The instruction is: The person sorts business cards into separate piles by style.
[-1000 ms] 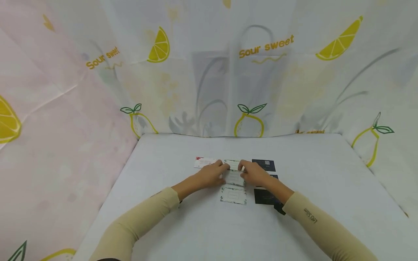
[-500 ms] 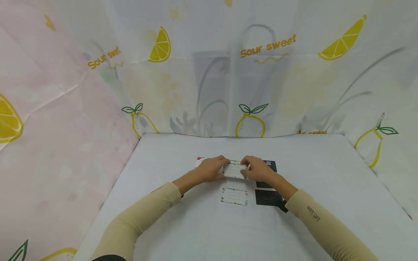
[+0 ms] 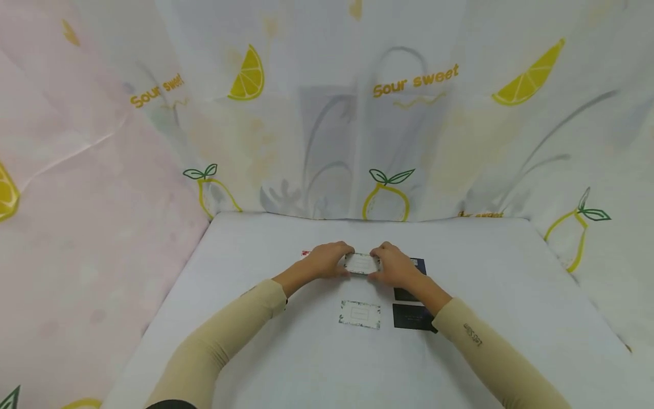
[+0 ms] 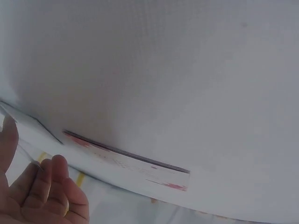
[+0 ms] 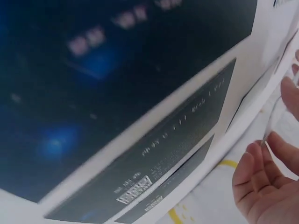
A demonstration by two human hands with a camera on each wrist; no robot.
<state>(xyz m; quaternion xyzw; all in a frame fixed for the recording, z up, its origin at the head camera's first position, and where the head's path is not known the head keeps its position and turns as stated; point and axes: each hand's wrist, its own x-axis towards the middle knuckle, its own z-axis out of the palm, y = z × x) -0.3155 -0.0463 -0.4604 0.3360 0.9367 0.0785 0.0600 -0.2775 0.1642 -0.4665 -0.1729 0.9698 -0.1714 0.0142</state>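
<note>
A white card (image 3: 361, 263) with a green leaf border is pinched between my two hands at the back middle of the table. My left hand (image 3: 327, 260) grips its left side, my right hand (image 3: 392, 266) its right side. In the right wrist view, the held card's thin edge (image 5: 270, 119) shows between thumb and fingers. Behind it in that view, another pale card (image 5: 252, 95) lies flat on the table. A second leaf-bordered card (image 3: 360, 314) lies nearer the front.
Three groups of dark cards form a column on the right: front (image 3: 413, 317), middle (image 3: 405, 294) and back (image 3: 421, 266), partly covered by my right arm. A thin stack of white cards with red flowers (image 4: 131, 163) lies left of the hands. Patterned cloth (image 3: 327, 113) hangs behind the table.
Both hands have taken hold of the middle leaf-bordered card, raised it off the table and carried it back over the rear one. The front leaf-bordered card stays where it lay.
</note>
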